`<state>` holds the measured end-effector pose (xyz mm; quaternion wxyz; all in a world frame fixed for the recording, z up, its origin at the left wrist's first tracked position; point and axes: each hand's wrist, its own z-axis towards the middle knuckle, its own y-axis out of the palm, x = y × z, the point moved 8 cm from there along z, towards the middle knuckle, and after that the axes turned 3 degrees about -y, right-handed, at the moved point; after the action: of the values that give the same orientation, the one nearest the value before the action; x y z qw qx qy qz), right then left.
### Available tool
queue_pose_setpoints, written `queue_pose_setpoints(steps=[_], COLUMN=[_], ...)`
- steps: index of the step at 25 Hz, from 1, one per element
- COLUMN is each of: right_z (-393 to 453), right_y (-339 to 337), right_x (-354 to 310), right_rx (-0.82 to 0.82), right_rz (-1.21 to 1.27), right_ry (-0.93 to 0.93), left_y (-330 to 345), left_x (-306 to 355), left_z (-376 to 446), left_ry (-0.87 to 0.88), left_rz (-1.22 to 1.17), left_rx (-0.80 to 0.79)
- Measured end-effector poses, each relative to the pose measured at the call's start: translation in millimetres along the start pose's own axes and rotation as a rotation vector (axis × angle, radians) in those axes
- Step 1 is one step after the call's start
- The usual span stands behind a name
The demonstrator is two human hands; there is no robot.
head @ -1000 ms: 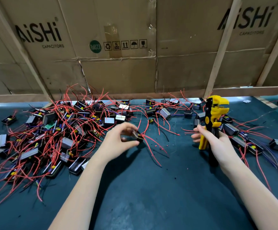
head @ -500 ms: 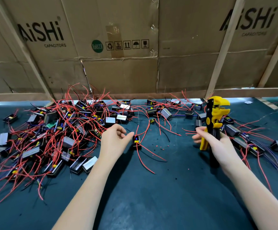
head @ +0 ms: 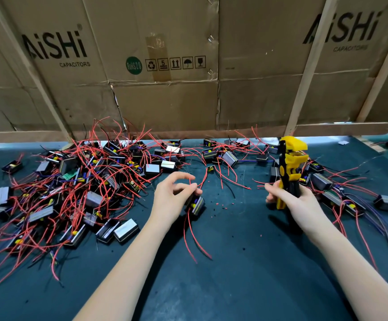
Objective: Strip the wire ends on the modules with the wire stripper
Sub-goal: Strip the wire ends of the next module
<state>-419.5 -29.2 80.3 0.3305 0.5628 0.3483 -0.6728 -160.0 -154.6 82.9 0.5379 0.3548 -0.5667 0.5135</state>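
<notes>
Right now the left hand (head: 173,198) sits near the middle of the dark green table (head: 234,286), its fingers curled around a small black module (head: 196,205) that lies just off the near edge of the big pile. Thumb and forefinger look pinched on one of the module's red wires (head: 194,237), while other red leads trail from it toward the person across the mat. Whether the module rests on the table or is lifted slightly, I cannot tell.

Off to the right, the right hand (head: 297,205) grips the yellow and black wire stripper (head: 289,170) by its handles, holding it upright with the head pointing up and away from the person. The stripper's head is well apart from the module in the left hand.

A tangled heap of modules (head: 72,186) with red wires covers the left side of the table, and a looser scatter of modules (head: 350,198) lies behind and to the right of the stripper. Small red bits of insulation (head: 220,206) dot the mat between the two hands. Flattened cardboard boxes (head: 165,66) printed with AiSHi Capacitors form a wall behind the table.
</notes>
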Motion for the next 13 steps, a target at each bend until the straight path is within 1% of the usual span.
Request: queue_pose_setpoints(steps=[1, 2, 4, 6, 7, 8, 9, 10, 11, 13], right_z=[-0.6, -1.9, -4.8, -9.4, -10.0, -9.3, -8.2, -7.5, -7.1, -6.2], right_y=[0.8, 0.8, -1.0, 0.3, 1.4, 2.4, 2.9, 3.2, 4.2, 7.5], right_x=[-2.3, -6.0, -15.0, -25.8, -27.1, -26.6, -25.7, -25.5, -25.8, -25.4], right_rx=[0.005, 0.023, 0.090, 0.162, 0.185, 0.206, 0.234, 0.269, 0.301, 0.325], right_rz=[-0.048, -0.153, -0.500, -0.851, -0.974, -1.058, -1.118, -1.166, -1.206, -1.276], right_ry=[-0.043, -0.099, -0.225, -0.334, -0.343, -0.329, -0.314, -0.314, -0.328, -0.346], left_y=[2.3, 5.0, 9.4, 10.5, 9.9, 9.8, 11.2, 14.2, 18.2, 23.2], left_x=[3.8, 6.7, 12.7, 21.6, 27.0, 32.3, 35.8, 36.9, 35.7, 30.5], left_z=[-1.1, -3.0, -6.4, -9.9, -11.4, -12.7, -14.0, -15.1, -16.0, -16.7], left_ry=[0.035, 0.066, 0.151, 0.295, 0.373, 0.443, 0.501, 0.535, 0.537, 0.478], left_rz=[0.017, 0.039, 0.153, 0.366, 0.466, 0.534, 0.567, 0.567, 0.551, 0.498], left_rx=[-0.034, -0.066, -0.087, -0.024, 0.019, 0.048, 0.042, -0.001, -0.064, -0.157])
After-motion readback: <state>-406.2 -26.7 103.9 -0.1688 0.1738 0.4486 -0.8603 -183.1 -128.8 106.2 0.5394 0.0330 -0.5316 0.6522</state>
